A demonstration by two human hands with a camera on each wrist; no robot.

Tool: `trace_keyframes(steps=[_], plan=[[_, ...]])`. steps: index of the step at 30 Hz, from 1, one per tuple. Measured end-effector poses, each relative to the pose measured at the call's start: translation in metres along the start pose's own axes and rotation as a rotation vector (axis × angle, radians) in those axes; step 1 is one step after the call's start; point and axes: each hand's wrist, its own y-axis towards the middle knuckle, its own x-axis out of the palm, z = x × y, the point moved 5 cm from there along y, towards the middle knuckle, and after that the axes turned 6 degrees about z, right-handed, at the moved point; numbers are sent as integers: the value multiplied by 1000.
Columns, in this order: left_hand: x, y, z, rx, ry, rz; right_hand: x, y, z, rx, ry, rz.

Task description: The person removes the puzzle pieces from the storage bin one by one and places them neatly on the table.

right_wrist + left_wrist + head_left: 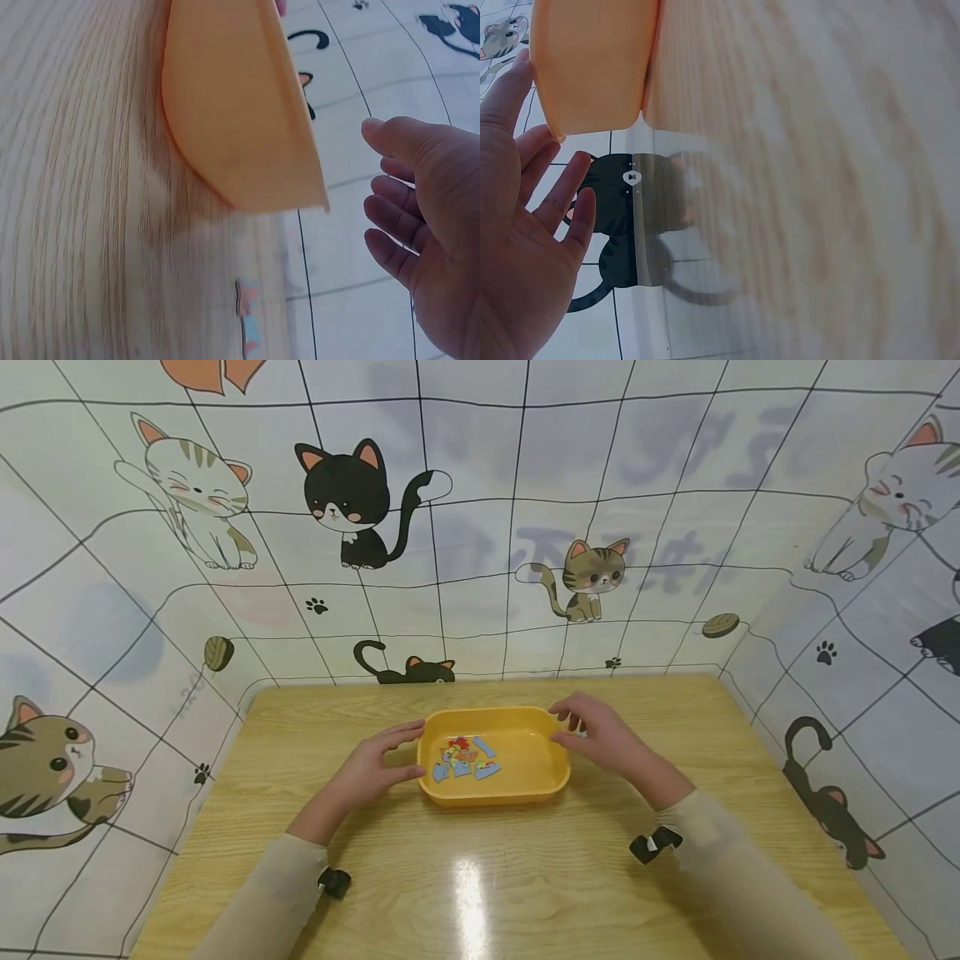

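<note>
A yellow plastic tray (532, 768) stands on the wooden table between both hands. Small flat cardboard pieces (461, 767), mostly light blue with red and orange bits, lie in its left half. My left hand (372, 767) touches the tray's left end, thumb toward the near corner and fingers toward the far one, fairly straight. In the left wrist view, the thumb meets the tray rim and the other fingers are spread. At the right end, my right hand (600, 737) is beside the rim, its fingers loosely bent and holding nothing; the right wrist view shows it apart from the tray.
Beyond the tray's end in the right wrist view lie small coloured pieces (246, 298) on the table (82, 187). Walls covered in cat-patterned sheeting (480, 535) enclose the table at the back and both sides.
</note>
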Motion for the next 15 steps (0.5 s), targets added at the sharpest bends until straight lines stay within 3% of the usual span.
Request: trace_keyframes(steps=[15], plan=[[0, 0, 0, 5, 2, -5, 48, 21, -36, -36, -31, -284]])
